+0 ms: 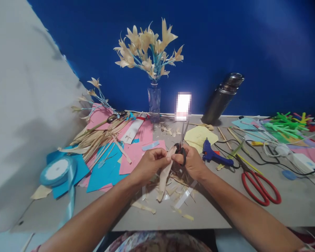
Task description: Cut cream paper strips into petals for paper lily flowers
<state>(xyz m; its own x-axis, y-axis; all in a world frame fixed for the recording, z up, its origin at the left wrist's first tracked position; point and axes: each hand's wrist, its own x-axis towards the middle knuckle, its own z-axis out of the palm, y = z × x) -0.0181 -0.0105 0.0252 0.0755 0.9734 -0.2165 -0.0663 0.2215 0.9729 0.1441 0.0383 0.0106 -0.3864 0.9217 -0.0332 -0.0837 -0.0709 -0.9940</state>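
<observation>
Between my two hands hangs a pale, dry husk strip [165,180], its lower end reaching down over scraps on the table. My left hand [152,162] pinches its upper part between thumb and fingers. My right hand [191,161] has its fingers through the black handles of a pair of scissors [184,134], blades pointing up and away from me. The right thumb and fingertips also touch the strip near its top. Cut husk bits [177,189] and clear tape-like pieces [185,197] lie below my hands.
Husk flowers [147,45] stand in a clear bottle [154,101] at the back, near a dark flask [222,99]. To the right lie a blue glue gun [215,154], red-handled scissors [261,187] and a power strip [307,168]. On the left are a ribbon roll [56,171] and coloured paper [105,171].
</observation>
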